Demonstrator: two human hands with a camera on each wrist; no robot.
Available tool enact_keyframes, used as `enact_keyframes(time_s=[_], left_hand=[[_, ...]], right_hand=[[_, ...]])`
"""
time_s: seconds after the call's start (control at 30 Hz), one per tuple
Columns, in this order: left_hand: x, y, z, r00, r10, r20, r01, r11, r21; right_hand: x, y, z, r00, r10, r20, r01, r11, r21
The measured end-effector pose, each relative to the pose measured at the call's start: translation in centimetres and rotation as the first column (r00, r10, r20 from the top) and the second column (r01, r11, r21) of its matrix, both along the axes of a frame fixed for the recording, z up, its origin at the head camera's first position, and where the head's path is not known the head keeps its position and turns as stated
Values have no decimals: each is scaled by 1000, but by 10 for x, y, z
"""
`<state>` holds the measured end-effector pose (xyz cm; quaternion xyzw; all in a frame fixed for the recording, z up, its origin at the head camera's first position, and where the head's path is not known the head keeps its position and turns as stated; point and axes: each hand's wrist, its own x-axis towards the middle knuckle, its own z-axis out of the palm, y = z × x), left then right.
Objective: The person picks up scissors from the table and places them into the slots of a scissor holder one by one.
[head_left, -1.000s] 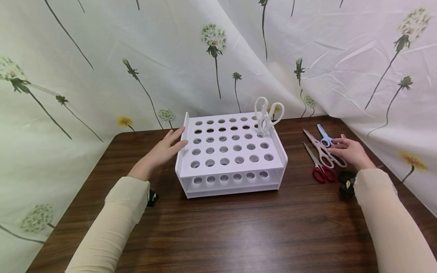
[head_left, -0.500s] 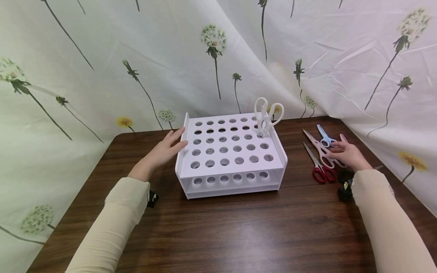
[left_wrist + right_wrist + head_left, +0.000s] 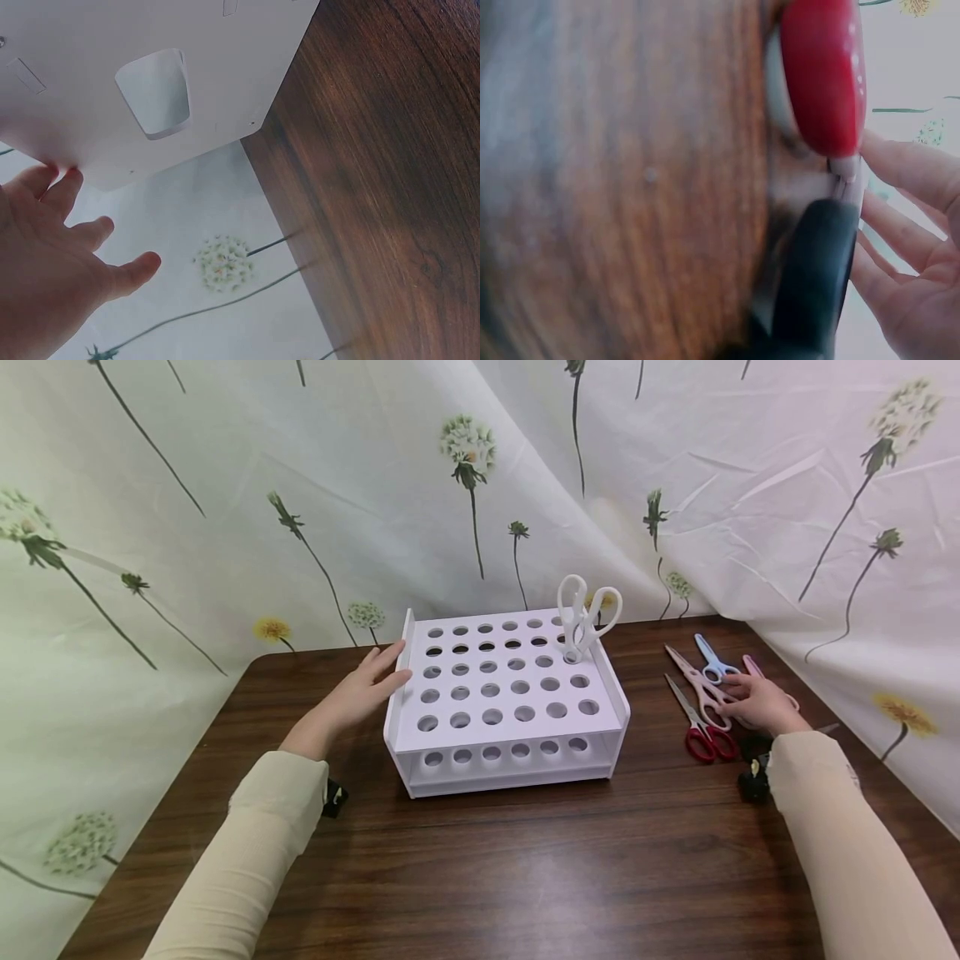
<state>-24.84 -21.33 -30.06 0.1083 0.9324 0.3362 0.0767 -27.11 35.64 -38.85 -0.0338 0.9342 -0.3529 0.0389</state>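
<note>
A white rack with rows of round holes (image 3: 504,731) stands on the table. White-handled scissors (image 3: 587,622) stand upright in a hole at its right side. My left hand (image 3: 365,687) rests its fingertips against the rack's left side, fingers extended; the left wrist view shows them at the white side panel (image 3: 217,97). My right hand (image 3: 767,704) is over the pale pink scissors (image 3: 697,681), fingers at their handles and partly hiding them. Beside it lie light blue scissors (image 3: 712,658), pink-handled scissors (image 3: 753,667) and red-handled scissors (image 3: 701,735). The right wrist view shows my extended fingers behind a red handle (image 3: 823,79).
A black handle (image 3: 814,270) lies close by the red one in the right wrist view. The dark wooden table (image 3: 480,868) reaches back to a white curtain (image 3: 360,502) with dandelion prints, which also runs along the left and right sides.
My right hand has moved slightly left and toward me, down over the pale pink handles, uncovering more of the pink-handled scissors. My left hand stays at the rack.
</note>
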Motion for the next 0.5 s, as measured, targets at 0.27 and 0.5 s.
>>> enact_keyframes(time_s=[0.27, 0.5], left_hand=[[1, 0, 0, 1000, 0, 2, 0, 1000, -8], [0, 0, 1, 1000, 0, -2, 0, 1000, -9]], right_hand=[[0, -1, -1, 1000, -15, -9, 14, 1000, -20], [-2, 0, -2, 1000, -14, -22, 13, 1000, -12]])
